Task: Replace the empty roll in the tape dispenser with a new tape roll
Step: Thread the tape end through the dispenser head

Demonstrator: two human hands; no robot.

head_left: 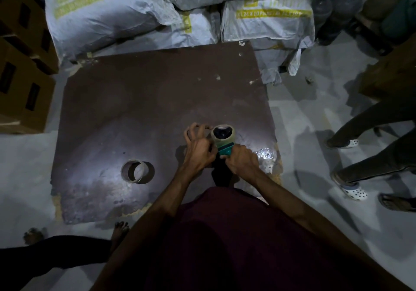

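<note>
A teal tape dispenser [225,150] with a full tape roll [223,134] on its hub is held above the dark brown board [144,110]. My right hand [242,160] grips the dispenser's handle from the right. My left hand [198,146] is at the roll's left side, thumb and forefinger pinched near the tape's edge, the other fingers spread. An empty cardboard core [134,170] lies on the board to the left, apart from both hands.
White sacks [126,14] are stacked behind the board and cardboard boxes [22,77] stand at the left. Legs and feet of other people [353,189] are at the right, and a leg [56,250] at lower left. Crumpled clear film [265,153] lies by the board's right edge.
</note>
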